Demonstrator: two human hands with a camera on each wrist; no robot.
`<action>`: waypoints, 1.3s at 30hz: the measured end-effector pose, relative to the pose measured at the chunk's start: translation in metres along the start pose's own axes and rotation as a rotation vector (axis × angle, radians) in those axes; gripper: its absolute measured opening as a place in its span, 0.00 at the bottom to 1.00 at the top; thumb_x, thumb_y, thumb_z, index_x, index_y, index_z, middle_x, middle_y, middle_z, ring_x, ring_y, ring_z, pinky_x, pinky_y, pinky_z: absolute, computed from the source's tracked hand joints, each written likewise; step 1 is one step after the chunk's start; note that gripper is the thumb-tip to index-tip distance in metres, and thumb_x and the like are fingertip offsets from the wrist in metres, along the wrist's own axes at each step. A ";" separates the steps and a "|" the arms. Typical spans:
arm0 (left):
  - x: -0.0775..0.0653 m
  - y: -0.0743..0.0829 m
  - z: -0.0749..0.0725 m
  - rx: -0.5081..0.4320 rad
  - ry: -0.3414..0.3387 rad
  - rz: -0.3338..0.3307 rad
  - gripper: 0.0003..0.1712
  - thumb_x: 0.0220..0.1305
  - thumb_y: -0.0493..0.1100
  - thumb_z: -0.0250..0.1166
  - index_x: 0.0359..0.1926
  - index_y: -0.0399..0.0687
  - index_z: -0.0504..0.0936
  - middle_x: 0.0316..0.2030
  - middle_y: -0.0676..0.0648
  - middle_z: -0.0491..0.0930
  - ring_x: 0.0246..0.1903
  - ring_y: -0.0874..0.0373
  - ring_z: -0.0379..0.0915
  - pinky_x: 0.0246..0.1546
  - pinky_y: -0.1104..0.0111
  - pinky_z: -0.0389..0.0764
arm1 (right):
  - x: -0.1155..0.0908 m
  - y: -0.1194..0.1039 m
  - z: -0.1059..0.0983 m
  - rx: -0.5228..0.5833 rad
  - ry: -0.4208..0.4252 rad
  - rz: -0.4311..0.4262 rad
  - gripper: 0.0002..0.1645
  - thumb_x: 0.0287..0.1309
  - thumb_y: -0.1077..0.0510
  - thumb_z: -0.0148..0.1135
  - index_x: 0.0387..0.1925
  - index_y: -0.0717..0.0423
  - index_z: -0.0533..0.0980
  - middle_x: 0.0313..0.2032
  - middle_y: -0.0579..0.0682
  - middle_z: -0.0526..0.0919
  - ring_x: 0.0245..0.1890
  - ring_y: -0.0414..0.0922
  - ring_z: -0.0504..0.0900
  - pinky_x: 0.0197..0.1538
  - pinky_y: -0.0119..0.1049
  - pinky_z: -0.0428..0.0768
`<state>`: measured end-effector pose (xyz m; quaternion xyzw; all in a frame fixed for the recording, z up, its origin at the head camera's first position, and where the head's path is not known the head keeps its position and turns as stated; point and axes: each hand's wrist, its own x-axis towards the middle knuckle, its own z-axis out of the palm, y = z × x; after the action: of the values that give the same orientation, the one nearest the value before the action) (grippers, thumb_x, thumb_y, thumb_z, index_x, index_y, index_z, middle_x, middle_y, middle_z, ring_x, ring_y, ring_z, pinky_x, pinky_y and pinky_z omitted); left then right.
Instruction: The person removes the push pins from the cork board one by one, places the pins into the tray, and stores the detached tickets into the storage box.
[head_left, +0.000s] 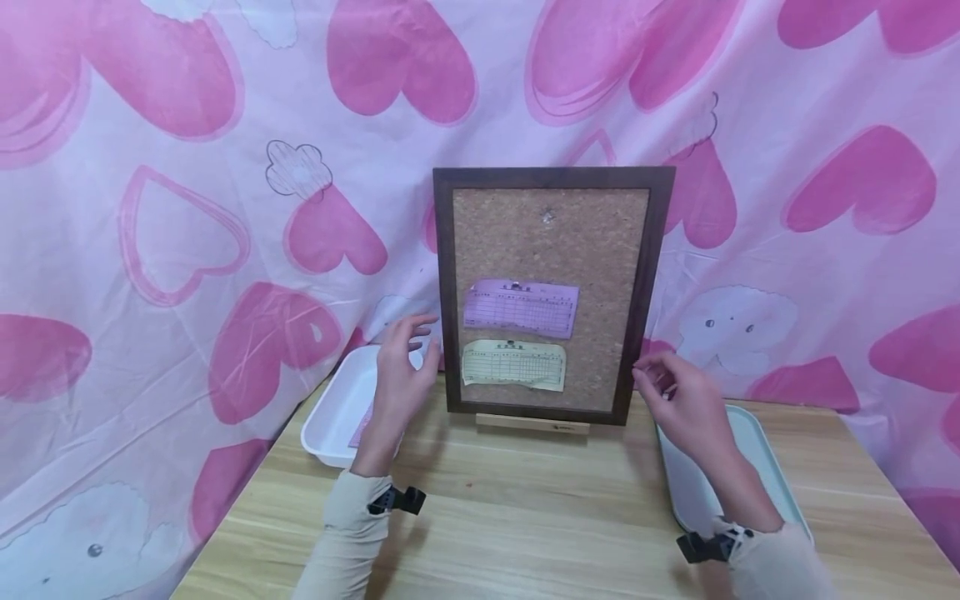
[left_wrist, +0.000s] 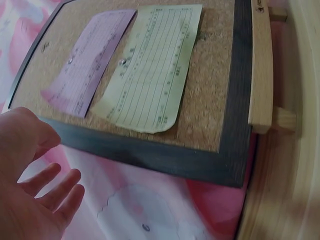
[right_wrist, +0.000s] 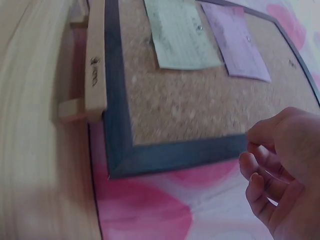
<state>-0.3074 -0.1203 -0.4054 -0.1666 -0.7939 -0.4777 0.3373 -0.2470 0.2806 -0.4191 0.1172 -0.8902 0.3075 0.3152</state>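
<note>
A dark-framed cork board (head_left: 607,275) stands upright on a wooden stand (head_left: 532,424). Pinned to it are a purple printed slip (head_left: 521,309) and, below that, a pale green slip (head_left: 513,365); each has a pin near its top edge. Beside the board's left edge my left hand (head_left: 402,367) is raised, its fingers (left_wrist: 57,187) spread and holding nothing. At the opposite edge is my right hand (head_left: 686,404), fingers (right_wrist: 265,187) loosely bent, with nothing visible in them. Whether its fingertips touch the frame, I cannot tell.
A white tray (head_left: 318,429) with purple paper (head_left: 362,429) in it sits at the left, partly behind my left arm. Under my right forearm lies a pale green tray (head_left: 772,467). A pink heart-patterned cloth (head_left: 225,250) hangs behind the wooden table (head_left: 525,517).
</note>
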 end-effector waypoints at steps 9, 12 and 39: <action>0.010 0.011 0.016 -0.015 -0.021 0.012 0.17 0.73 0.41 0.70 0.60 0.46 0.86 0.67 0.41 0.78 0.65 0.48 0.77 0.58 0.52 0.87 | 0.024 -0.025 0.013 0.004 0.032 -0.087 0.05 0.66 0.64 0.73 0.42 0.53 0.85 0.30 0.46 0.85 0.29 0.38 0.79 0.33 0.27 0.80; 0.013 0.014 0.020 -0.013 -0.023 0.010 0.17 0.73 0.42 0.70 0.60 0.47 0.85 0.67 0.43 0.77 0.68 0.50 0.75 0.59 0.52 0.87 | 0.032 -0.031 0.017 0.029 0.032 -0.129 0.05 0.66 0.65 0.72 0.42 0.54 0.85 0.29 0.45 0.84 0.27 0.38 0.78 0.32 0.25 0.78; 0.032 0.015 0.041 -0.034 0.049 -0.015 0.11 0.74 0.46 0.71 0.51 0.47 0.87 0.70 0.41 0.73 0.74 0.50 0.66 0.71 0.51 0.76 | 0.078 -0.086 0.060 0.010 -0.071 -0.199 0.09 0.70 0.59 0.71 0.49 0.53 0.84 0.37 0.48 0.87 0.32 0.43 0.81 0.35 0.36 0.82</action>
<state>-0.3371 -0.0789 -0.3865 -0.1548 -0.7785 -0.4974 0.3502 -0.3018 0.1750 -0.3657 0.2174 -0.8831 0.2750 0.3118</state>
